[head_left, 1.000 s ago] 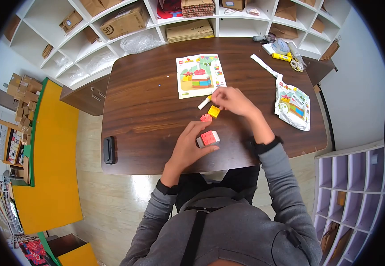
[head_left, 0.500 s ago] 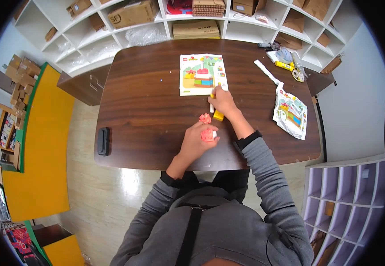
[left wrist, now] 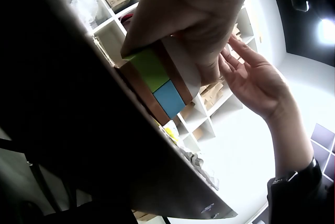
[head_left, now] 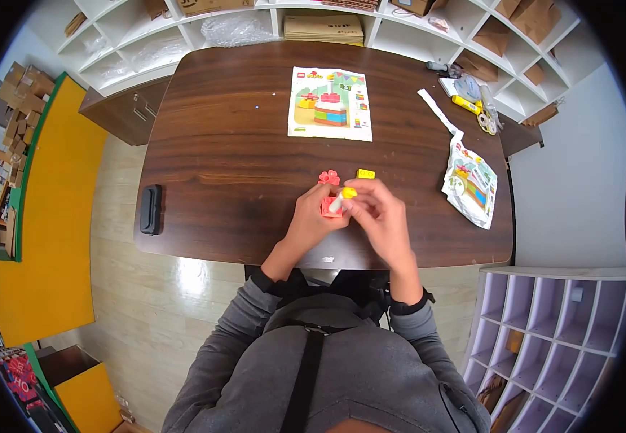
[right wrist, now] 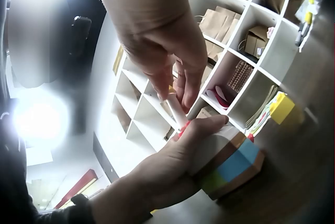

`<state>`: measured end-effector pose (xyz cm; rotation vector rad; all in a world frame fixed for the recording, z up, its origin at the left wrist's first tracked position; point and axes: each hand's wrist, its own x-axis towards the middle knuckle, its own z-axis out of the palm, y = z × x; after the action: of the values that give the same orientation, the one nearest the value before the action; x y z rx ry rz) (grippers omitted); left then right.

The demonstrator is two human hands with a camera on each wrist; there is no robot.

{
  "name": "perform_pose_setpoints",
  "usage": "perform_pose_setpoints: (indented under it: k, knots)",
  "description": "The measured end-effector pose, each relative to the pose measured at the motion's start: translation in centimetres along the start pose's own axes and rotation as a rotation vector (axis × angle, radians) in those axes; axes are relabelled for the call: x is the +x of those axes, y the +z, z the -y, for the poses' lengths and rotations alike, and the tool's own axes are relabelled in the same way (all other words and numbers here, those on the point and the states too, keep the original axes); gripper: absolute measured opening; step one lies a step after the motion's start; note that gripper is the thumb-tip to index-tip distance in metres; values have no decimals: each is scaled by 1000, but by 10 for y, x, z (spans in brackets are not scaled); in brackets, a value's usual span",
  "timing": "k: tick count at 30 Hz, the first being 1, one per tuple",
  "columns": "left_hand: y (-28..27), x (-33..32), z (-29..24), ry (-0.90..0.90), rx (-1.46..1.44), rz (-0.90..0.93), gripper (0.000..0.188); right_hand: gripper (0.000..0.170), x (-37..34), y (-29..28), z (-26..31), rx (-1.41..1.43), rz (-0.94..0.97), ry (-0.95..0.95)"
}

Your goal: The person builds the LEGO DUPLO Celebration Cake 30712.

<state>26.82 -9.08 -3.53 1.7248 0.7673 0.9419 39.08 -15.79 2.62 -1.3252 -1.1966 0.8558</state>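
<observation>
My left hand (head_left: 311,219) grips a block stack from the side. Green (left wrist: 150,71) and blue bricks (left wrist: 169,99) lie between brown layers in the left wrist view, with a white layer above. A red brick (head_left: 327,207) tops the stack. My right hand (head_left: 387,222) pinches a toy candle (right wrist: 177,110) by its yellow flame piece (head_left: 349,193). The candle's white lower end is right at the red brick, upright in the right wrist view. Just beyond the hands lie a red flower piece (head_left: 329,177) and a yellow brick (head_left: 366,174).
A printed picture sheet (head_left: 330,130) lies farther back on the dark wooden table (head_left: 219,159). An opened packet (head_left: 469,184) lies to the right, a black case (head_left: 151,209) at the left edge. Tape and a yellow tube (head_left: 466,105) are at the back right corner.
My right hand picked up the candle from beside the yellow brick and brought it over the stack. My left hand closed round the stack. The head view shifted.
</observation>
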Motion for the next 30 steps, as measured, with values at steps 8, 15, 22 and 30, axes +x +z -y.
perform_pose_setpoints:
  k: [8, 15, 22, 30]
  knots:
    - [1, -6, 5, 62, 49, -30, 35, 21, -3, 11, 18, -470, 37, -287]
    - [-1, -6, 7, 45, -45, 9, 29, 17, -18, 28, 22, -436, -14, -283]
    - [-1, -6, 2, 25, -13, 8, 29, 18, -18, 23, 16, -385, -45, -235]
    - [2, -8, 0, 46, 6, -27, 29, 21, -17, 17, 10, -379, -35, -208]
